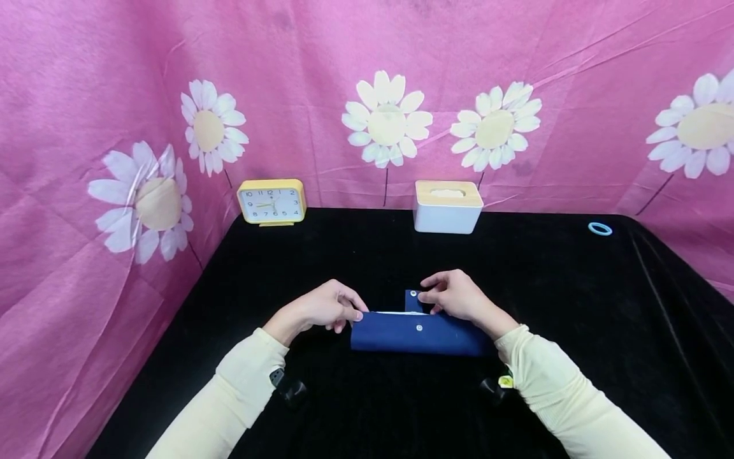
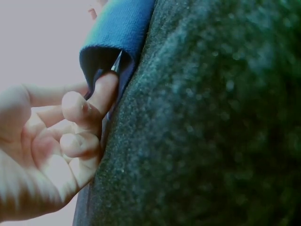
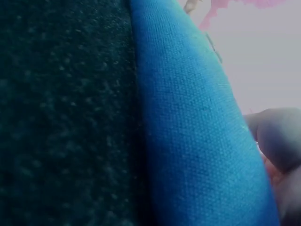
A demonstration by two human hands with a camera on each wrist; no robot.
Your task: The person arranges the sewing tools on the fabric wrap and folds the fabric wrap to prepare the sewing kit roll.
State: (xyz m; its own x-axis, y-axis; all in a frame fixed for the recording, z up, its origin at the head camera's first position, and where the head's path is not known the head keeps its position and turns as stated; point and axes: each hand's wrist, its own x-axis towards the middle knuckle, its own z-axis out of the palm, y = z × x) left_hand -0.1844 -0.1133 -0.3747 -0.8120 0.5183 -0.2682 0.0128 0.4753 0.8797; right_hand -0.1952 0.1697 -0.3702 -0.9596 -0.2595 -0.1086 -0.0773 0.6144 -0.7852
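Observation:
A dark blue cloth roll-up pouch [image 1: 384,335] lies folded into a long flat bundle across the black cloth, with a metal snap [image 1: 419,327] on its face. Thumb and finger of my left hand [image 1: 322,307] pinch the pouch's upper left corner. In the left wrist view a fingertip sits at the open fold, beside a pointed tip [image 2: 117,61] whose kind I cannot tell. Behind the pouch a blue strap [image 1: 411,301] with a snap stands out, and my right hand [image 1: 455,296] holds its right edge at the thumb. A white strip shows along the top edge.
A yellow alarm clock [image 1: 272,202] stands at the back left. At the back middle is a white tissue box [image 1: 447,213] with a wooden lid. A light blue ring [image 1: 599,229] lies far right. Pink flowered cloth [image 1: 309,76] hangs behind the table.

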